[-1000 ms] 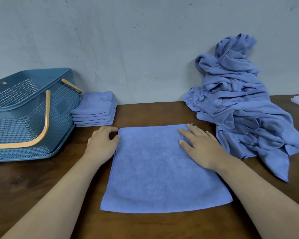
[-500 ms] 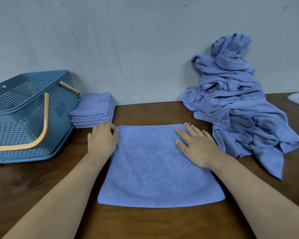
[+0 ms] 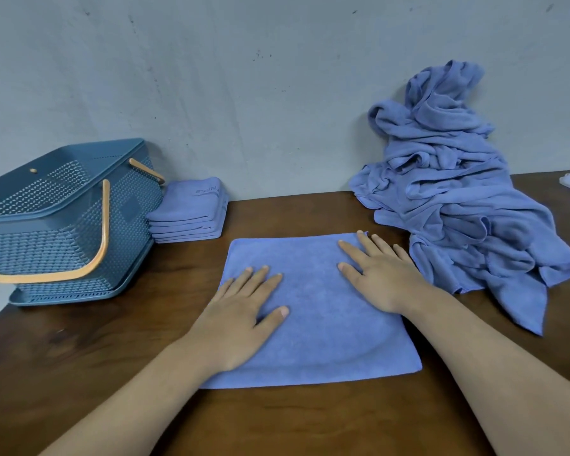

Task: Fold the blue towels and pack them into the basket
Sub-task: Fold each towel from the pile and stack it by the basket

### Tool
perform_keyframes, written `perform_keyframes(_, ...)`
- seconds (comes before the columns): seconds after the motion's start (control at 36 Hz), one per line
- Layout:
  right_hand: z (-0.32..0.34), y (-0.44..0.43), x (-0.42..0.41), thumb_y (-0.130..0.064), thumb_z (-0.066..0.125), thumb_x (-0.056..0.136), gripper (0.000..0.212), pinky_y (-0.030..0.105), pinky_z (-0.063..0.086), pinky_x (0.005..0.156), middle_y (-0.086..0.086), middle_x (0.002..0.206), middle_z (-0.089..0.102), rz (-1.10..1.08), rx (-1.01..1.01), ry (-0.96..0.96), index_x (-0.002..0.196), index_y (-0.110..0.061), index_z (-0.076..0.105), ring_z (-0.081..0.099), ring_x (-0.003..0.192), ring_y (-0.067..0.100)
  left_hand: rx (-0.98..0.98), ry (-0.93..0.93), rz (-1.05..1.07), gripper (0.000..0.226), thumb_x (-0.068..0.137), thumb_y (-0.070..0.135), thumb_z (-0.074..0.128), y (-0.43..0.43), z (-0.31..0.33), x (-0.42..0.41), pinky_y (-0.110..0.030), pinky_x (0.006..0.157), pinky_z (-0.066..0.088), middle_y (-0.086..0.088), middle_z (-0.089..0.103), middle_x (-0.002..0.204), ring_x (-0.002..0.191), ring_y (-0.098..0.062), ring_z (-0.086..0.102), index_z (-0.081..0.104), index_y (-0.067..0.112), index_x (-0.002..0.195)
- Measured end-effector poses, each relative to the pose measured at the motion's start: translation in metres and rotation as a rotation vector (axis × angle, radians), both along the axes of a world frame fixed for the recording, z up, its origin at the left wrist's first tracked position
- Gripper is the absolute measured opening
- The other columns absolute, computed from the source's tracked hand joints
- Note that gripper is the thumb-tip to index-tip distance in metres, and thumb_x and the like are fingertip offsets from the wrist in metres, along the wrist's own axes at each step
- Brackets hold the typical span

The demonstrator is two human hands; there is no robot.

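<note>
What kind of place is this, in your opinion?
Probably a plain laundry-folding workstation rather than a home: a bare scuffed grey wall, a dark brown wooden table, a heap of identical crumpled blue towels and a blue perforated plastic basket.

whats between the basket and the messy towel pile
Head view: a stack of folded towels beside the basket, then bare table up to the crumpled pile.

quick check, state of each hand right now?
Left hand: open, fingers flat on the spread towel, holding nothing.
Right hand: open, flat on the same towel, holding nothing.
</note>
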State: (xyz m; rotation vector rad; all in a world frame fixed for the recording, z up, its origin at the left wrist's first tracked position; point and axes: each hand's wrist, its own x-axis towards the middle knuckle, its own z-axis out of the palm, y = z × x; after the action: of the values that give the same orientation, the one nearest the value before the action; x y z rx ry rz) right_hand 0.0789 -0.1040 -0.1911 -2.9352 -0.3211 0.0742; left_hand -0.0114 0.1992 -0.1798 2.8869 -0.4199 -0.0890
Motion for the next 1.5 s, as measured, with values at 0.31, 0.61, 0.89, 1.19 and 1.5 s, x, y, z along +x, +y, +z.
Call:
perform_keyframes(0.31,0.003,0.000,-0.001,-0.071,0.010,0.103,0.066,0.051,0.001,0.131,-0.008,0.177,-0.010,0.003,0.001,0.013,0.165,-0.051,0.002,-0.007,0.163,0.019,-0.009,-0.028,0.158,0.085,0.098,0.082,0.021,0.012,-0.004,-0.002,-0.039,0.131,-0.006,0.020,-0.009,0.176,0.160,0.000,-0.017,0.003,0.040,0.170)
perform_keyframes(0.61,0.002,0.000,-0.001,-0.070,0.010,0.103,0.065,0.051,-0.001,0.130,-0.007,0.177,-0.010,0.005,0.004,0.015,0.165,-0.051,0.002,-0.008,0.163,0.019,0.187,0.072,0.203,0.095,0.094,0.085,0.006,0.012,0.017,0.005,-0.049,0.132,-0.007,0.006,-0.020,0.176,0.162,-0.013,-0.021,-0.017,0.031,0.168)
perform_keyframes(0.89,0.001,0.000,0.002,-0.071,0.010,0.103,0.066,0.051,-0.001,0.130,-0.007,0.177,-0.011,0.008,-0.003,0.025,0.165,-0.051,0.000,-0.008,0.163,0.019,0.115,0.161,0.100,0.082,0.094,0.085,0.010,0.016,0.002,-0.001,-0.041,0.130,-0.013,0.016,-0.030,0.172,0.155,-0.002,-0.032,-0.020,0.050,0.163)
perform_keyframes(1.19,-0.004,-0.003,0.007,-0.074,0.008,0.100,0.068,0.053,-0.002,0.129,-0.007,0.177,-0.012,0.016,-0.013,0.020,0.164,-0.052,-0.001,-0.009,0.163,0.020,0.111,0.189,0.201,0.091,0.093,0.089,0.013,0.012,0.006,0.019,-0.048,0.131,-0.010,0.011,-0.024,0.175,0.158,-0.006,-0.028,-0.016,0.044,0.166)
perform_keyframes(1.5,-0.009,-0.004,0.018,-0.084,-0.002,0.085,0.080,0.057,-0.005,0.128,-0.011,0.176,-0.013,0.014,0.005,0.024,0.161,-0.057,-0.005,-0.010,0.163,0.019,0.066,0.061,0.142,0.087,0.098,0.083,0.016,-0.009,0.001,0.089,-0.043,0.133,-0.005,0.008,-0.011,0.178,0.163,-0.012,-0.015,-0.002,0.038,0.170)
